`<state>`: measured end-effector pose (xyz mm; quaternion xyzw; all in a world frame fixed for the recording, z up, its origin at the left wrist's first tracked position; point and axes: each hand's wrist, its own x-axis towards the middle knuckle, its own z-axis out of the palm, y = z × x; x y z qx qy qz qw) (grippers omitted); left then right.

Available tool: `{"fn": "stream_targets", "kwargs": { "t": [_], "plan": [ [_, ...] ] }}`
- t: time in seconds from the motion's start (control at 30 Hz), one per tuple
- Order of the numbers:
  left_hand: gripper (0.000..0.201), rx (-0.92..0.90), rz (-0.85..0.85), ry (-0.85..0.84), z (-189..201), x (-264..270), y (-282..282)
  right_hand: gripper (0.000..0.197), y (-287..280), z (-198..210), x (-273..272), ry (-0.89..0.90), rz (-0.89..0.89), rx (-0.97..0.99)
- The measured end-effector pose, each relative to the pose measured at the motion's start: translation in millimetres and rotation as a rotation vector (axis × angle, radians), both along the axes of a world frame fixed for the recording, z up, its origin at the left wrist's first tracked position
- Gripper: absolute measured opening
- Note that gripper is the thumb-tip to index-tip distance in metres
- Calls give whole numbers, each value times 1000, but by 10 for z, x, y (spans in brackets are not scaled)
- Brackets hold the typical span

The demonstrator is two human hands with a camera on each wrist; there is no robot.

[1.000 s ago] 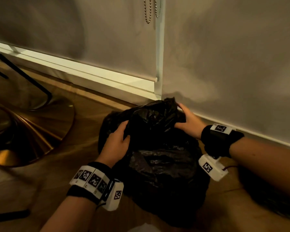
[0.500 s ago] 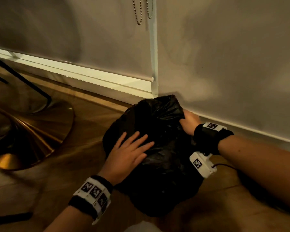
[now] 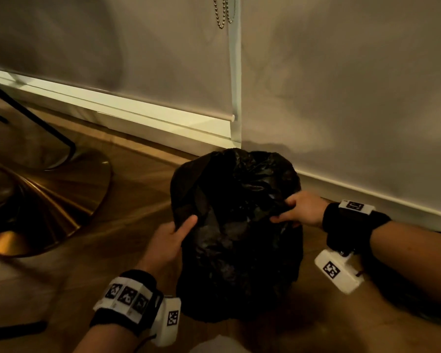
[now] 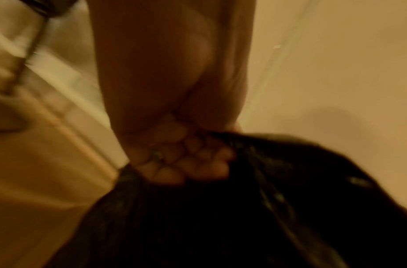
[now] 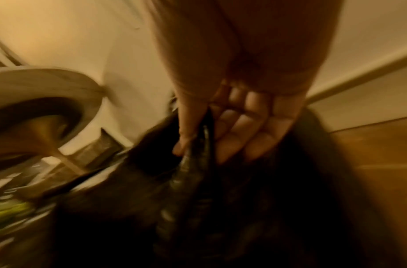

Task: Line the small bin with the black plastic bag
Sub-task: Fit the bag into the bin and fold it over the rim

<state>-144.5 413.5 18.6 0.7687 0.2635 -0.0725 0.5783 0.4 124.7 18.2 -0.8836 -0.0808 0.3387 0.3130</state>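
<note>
Your left hand [image 3: 167, 240] has dropped from flat on top to clamp the black plastic bag [image 3: 239, 225] at its left edge, right hand [image 3: 299, 211] pinching the opposite side over the hidden bin; uneven tugging could tear it.

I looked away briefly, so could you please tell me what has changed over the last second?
The left hand, which lay flat on the crinkled black plastic bag, now grips its left edge. The right hand has shifted nearer along the right edge, pinching it. The bag remains draped over the bin.
</note>
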Motion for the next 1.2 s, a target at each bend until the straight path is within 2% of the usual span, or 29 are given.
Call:
{"fn": "stream_targets", "kwargs": {
  "t": [0.03, 0.07, 0.1, 0.17, 0.23, 0.27, 0.3, 0.37, 0.43, 0.5, 0.57, 0.63, 0.7, 0.83, 0.93, 1.0, 1.03, 1.1, 1.13, 1.17, 1.2],
  "plan": [
    [25, -2, 43, -32, 8, -5, 68, 39, -81, -28, 42, -52, -27, -23],
    [28, 32, 75, -43, 16, -17, 162, 39, -159, -49, 91, -86, -57, -39],
    [30, 63, 49, -23, 37, -34, 220, 39, -240, -70, 139, -83, -78, -41],
    [31, 99, -89, 74, 51, -37, 346, 24, -336, -1, 218, 24, -31, -18],
    [27, 86, -144, 134, 158, 31, 446, 44, -320, 172, 322, 130, -17, 93],
    [27, 93, -110, 135, 247, 108, 485, 47, -250, 290, 380, 112, -106, 194],
    [34, 121, -63, 107, 320, 205, 512, 44, -151, 417, 436, 40, -233, 300],
    [50, 207, 20, -2, 428, 473, 554, 40, 115, 597, 567, -199, -405, 437],
    [51, 269, -7, -82, 473, 780, 497, 45, 446, 657, 597, -311, -282, 358],
    [49, 359, -174, -98, 376, 1060, 430, 52, 734, 531, 548, -278, -84, 161],
    [39, 589, -318, -67, 250, 1227, 401, 53, 900, 323, 511, -299, 70, -47],
    [37, 766, -359, -12, 138, 1231, 432, 56, 954, 175, 492, -378, 131, -172],
    [40, 805, -320, -30, 74, 1134, 480, 54, 928, 145, 502, -432, 182, -198],
    [36, 551, 7, -142, 24, 940, 628, 44, 804, 229, 637, -455, 234, -198],
    [37, 408, 111, -71, 6, 890, 687, 43, 665, 201, 735, -427, 166, -185],
    [40, 392, 118, -45, -3, 874, 653, 35, 596, 221, 709, -510, 79, -163],
    [42, 416, 148, -27, -13, 855, 623, 36, 560, 249, 629, -594, -21, -126],
    [44, 450, 252, 18, -41, 788, 552, 50, 510, 312, 353, -717, -313, 33],
    [45, 458, 304, 48, -68, 746, 509, 57, 488, 318, 187, -691, -437, 111],
    [45, 468, 346, 77, -96, 701, 458, 63, 473, 313, 3, -568, -533, 177],
    [46, 467, 380, 99, -115, 662, 401, 69, 470, 268, -158, -352, -596, 242]
  ]
}}
